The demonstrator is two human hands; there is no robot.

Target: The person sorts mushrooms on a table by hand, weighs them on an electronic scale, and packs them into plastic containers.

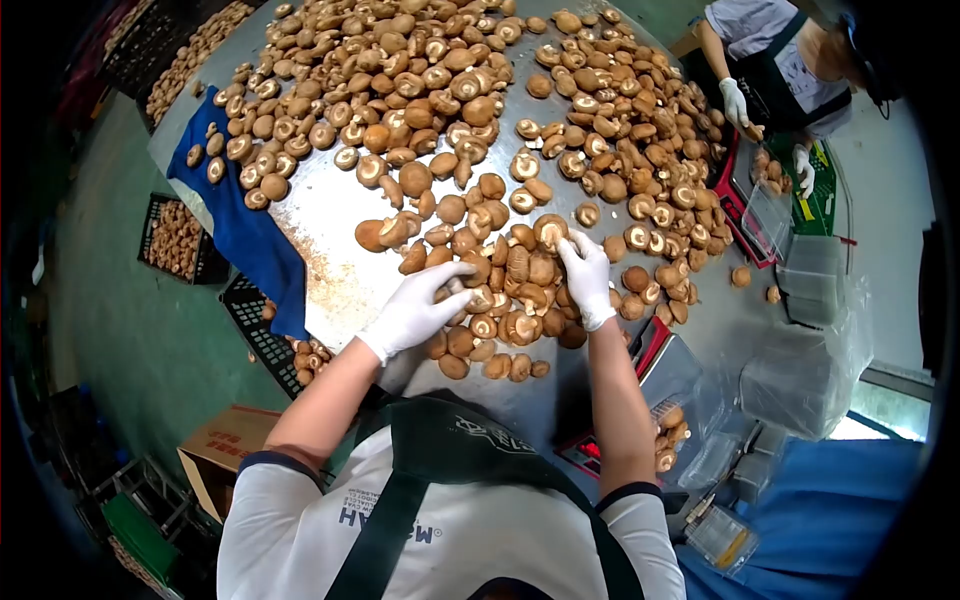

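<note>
Brown mushrooms [517,263] lie in a heap on the metal table [335,215] in front of me, with larger piles behind and to the right. My left hand [425,305], in a white glove, rests at the heap's left side, thumb and fingers apart around a mushroom [480,299]; I cannot tell whether it grips it. On the heap's right side, my gloved right hand [586,272] has its fingertips closed on a mushroom [550,231] with its pale underside showing.
A blue cloth [250,230] covers the left table edge. Black crates [262,335] and a cardboard box [225,450] stand below. To the right are a red scale [650,350], clear plastic trays [810,280] and a co-worker [770,70] with gloved hands at another scale.
</note>
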